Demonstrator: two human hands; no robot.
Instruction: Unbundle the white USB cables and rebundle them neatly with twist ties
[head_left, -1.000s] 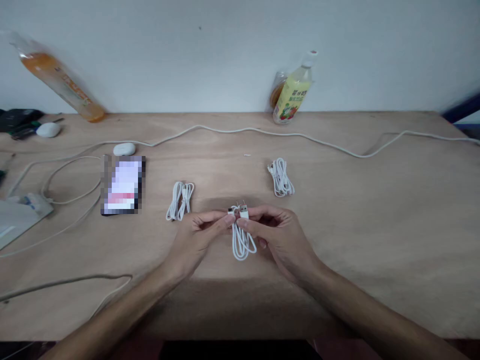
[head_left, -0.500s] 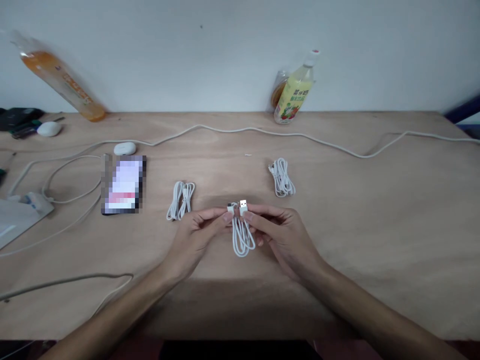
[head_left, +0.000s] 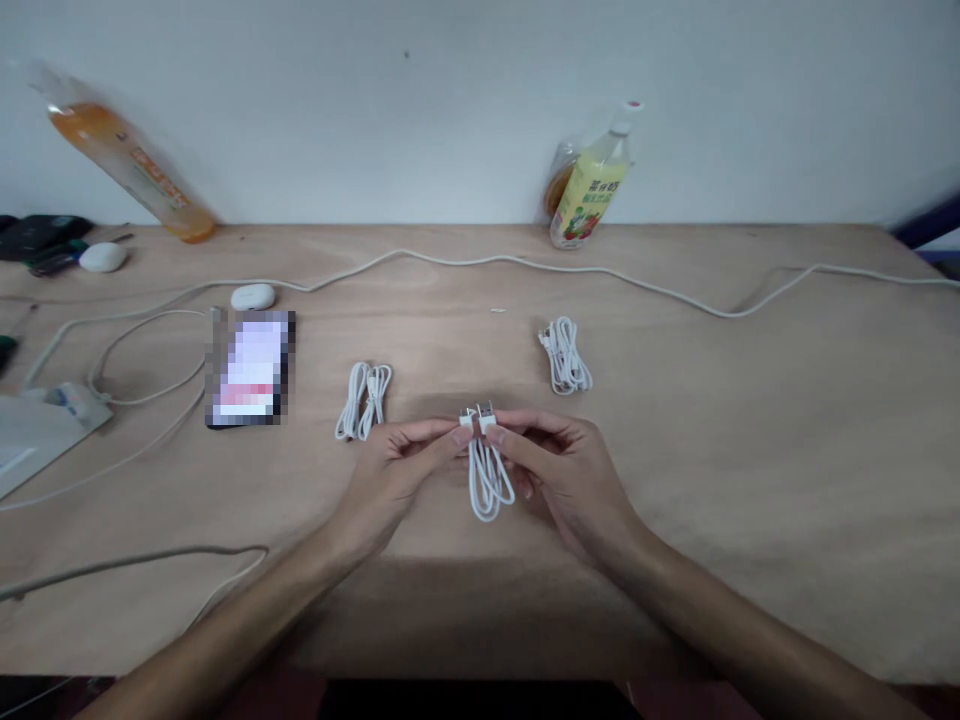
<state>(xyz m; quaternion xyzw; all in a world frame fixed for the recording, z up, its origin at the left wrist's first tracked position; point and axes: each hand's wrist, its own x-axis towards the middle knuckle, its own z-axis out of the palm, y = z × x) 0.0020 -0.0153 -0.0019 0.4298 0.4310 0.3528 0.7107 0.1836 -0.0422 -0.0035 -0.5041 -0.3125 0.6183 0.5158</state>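
A white USB cable [head_left: 485, 490] hangs in loops between my two hands, above the near middle of the table. My left hand [head_left: 405, 455] pinches one white plug between thumb and fingers. With thumb and forefinger, my right hand [head_left: 559, 455] grips the other plug, its metal end pointing away from me. The two plugs stand side by side, close together. Left of my left hand lies a coiled white cable [head_left: 364, 400] on the table. Another coiled white cable [head_left: 565, 356] lies beyond my right hand.
A phone [head_left: 251, 368] and a white earbud case [head_left: 253, 297] lie on the left. A long white cord [head_left: 450, 262] crosses the wooden table [head_left: 750, 420]. Against the wall lean an orange drink bottle [head_left: 131, 165] and a yellow drink bottle [head_left: 591, 190]. A white power strip [head_left: 45, 440] sits at the left edge.
Both plugs have tilted in my fingers, so their metal ends show from another side. The hanging loops have shifted slightly right and down. Both hands keep their hold.
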